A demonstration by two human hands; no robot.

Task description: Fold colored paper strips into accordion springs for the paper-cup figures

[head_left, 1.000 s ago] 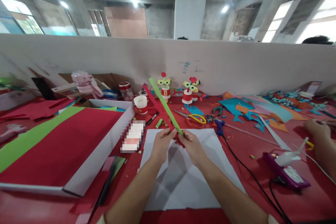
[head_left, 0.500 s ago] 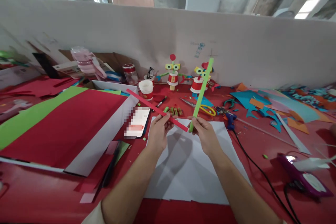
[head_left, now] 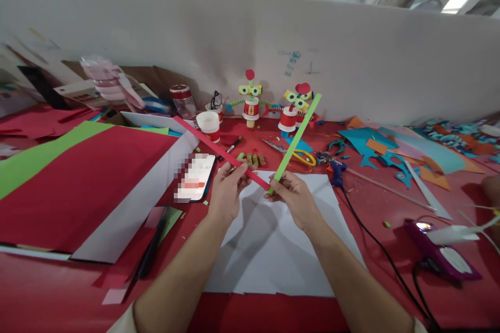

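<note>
A long red paper strip (head_left: 211, 144) is pinched in my left hand (head_left: 227, 190), slanting up to the left. My right hand (head_left: 294, 195) grips a light green paper strip (head_left: 297, 138) near its lower end; it slants up to the right. The lower ends of the two strips meet between my hands, forming a V; whether they are stuck together I cannot tell. Both hands hover over white paper sheets (head_left: 269, 255) on the red table. Just beyond my hands lie several small folded green paper springs (head_left: 255, 159).
Two paper-cup figures (head_left: 250, 106) stand at the back by the white partition. A phone (head_left: 197, 177) and a box with red paper (head_left: 109, 182) are on the left. To the right lie a blue glue gun (head_left: 337, 171) with its cord, paper scraps (head_left: 367, 143) and a purple power socket (head_left: 445, 255).
The lower ends of the red and green strips have come together. The green strip now leans further to the right. The whole view has tilted down a little.
</note>
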